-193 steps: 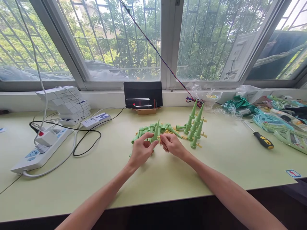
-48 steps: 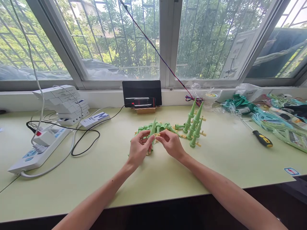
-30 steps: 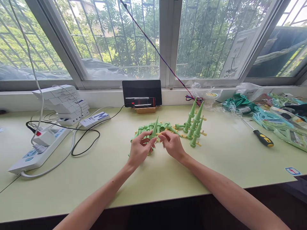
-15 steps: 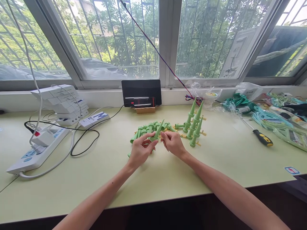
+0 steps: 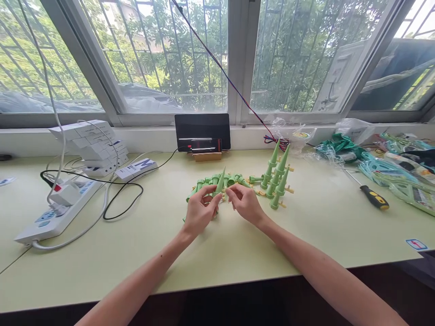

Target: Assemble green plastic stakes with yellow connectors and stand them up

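Observation:
Near the middle of the table, my left hand (image 5: 200, 210) grips a green cone-shaped spike (image 5: 220, 182) by its wide base, its tip pointing up. A small yellow piece (image 5: 223, 194) shows at the spike's right side. My right hand (image 5: 245, 202) is just right of it, thumb and forefinger pinched together; whether anything tiny sits between them is hidden. Behind both hands lies a pile of green tubes and caps (image 5: 200, 184) with yellow pieces. To the right, several green spikes with yellow valves (image 5: 279, 176) stand upright in rows.
A tablet (image 5: 202, 129) and phone stand at the back on a brown holder (image 5: 208, 156). A power strip (image 5: 54, 217), cables and stacked white boxes (image 5: 98, 149) are left. On the right lie a screwdriver (image 5: 374, 197) and plastic bags (image 5: 340, 147).
My left hand has turned the green spike more upright. A small gap now shows between my right fingertips and the yellow piece. The whole view has shifted slightly.

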A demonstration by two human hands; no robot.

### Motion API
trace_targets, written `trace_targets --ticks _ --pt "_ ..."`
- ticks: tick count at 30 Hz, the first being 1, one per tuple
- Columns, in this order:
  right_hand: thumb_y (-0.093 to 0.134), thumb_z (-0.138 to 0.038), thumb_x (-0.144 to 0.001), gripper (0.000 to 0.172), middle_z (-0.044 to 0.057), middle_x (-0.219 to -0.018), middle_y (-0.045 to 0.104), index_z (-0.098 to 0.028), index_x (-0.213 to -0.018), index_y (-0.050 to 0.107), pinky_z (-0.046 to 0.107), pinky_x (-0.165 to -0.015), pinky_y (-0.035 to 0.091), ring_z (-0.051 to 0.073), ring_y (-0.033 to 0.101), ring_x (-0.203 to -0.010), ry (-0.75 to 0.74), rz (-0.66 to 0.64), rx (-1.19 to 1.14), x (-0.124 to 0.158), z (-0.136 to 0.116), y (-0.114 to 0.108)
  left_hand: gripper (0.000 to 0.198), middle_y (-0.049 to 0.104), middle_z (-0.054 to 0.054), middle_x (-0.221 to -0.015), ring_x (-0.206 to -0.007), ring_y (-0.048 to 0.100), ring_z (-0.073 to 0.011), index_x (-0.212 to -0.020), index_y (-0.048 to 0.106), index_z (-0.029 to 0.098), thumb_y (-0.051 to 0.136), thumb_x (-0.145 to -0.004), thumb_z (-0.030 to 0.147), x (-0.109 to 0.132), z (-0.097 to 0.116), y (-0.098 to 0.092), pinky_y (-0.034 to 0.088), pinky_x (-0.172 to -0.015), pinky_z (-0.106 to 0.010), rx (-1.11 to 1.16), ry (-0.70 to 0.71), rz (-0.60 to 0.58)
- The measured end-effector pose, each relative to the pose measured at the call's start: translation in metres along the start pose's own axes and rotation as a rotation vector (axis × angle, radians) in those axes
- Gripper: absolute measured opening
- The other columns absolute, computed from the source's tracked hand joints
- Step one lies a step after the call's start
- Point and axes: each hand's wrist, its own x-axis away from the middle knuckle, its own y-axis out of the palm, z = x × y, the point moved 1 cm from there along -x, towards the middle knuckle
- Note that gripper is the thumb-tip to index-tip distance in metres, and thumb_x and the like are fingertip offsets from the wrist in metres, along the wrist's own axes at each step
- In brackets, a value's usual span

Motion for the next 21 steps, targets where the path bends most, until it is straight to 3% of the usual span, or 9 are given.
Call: trace_targets --ticks 4,11,16,21 --pt "0.052 -0.043 -0.094 0.031 -0.001 -0.062 0.055 -0.017 -0.078 0.059 0.023 -0.052 0.038 0.010 0.046 -0.050 -0.115 -0.018 0.124 -0.0005 0.0029 -0.0009 0.042 0.066 -0.007 -0.096 -0.047 0.054 -0.0078 -0.105 0.063 0.016 0.074 -0.075 0.043 -0.0011 -0.0007 -0.0016 0.043 -0.039 -0.023 0.017 0.023 0.022" --pt "0.048 -0.031 -0.095 0.031 -0.002 -0.060 0.045 -0.018 -0.067 0.050 0.024 -0.055 0.031 0.011 0.037 -0.056 -0.224 0.013 0.226 -0.0008 0.0039 -0.0028 0.042 0.060 0.000 -0.067 -0.044 0.051 -0.0086 -0.105 0.062 0.015 0.074 -0.075 0.043 0.0013 0.0012 -0.0017 0.040 -0.037 -0.021 0.004 0.005 -0.009" --pt "0.049 -0.032 -0.092 0.030 -0.004 -0.057 0.040 -0.019 -0.065 0.047 0.025 -0.051 0.027 0.010 0.033 -0.053 -0.117 -0.026 0.131 -0.0009 0.0042 -0.0040 0.040 0.056 0.002 -0.060 -0.046 0.051 -0.0100 -0.107 0.062 0.017 0.073 -0.077 0.042 0.0013 0.0007 -0.0037 0.040 -0.038 -0.020 -0.009 -0.001 -0.043" --pt "0.050 -0.044 -0.092 0.037 -0.006 -0.051 0.036 -0.021 -0.064 0.043 0.024 -0.043 0.027 0.008 0.035 -0.042 0.075 -0.156 -0.197 -0.0016 0.0025 -0.0027 0.039 0.052 0.004 -0.055 -0.047 0.050 -0.0112 -0.110 0.062 0.020 0.071 -0.079 0.041 0.0011 0.0008 -0.0041 0.041 -0.039 -0.020 -0.025 0.009 -0.075"
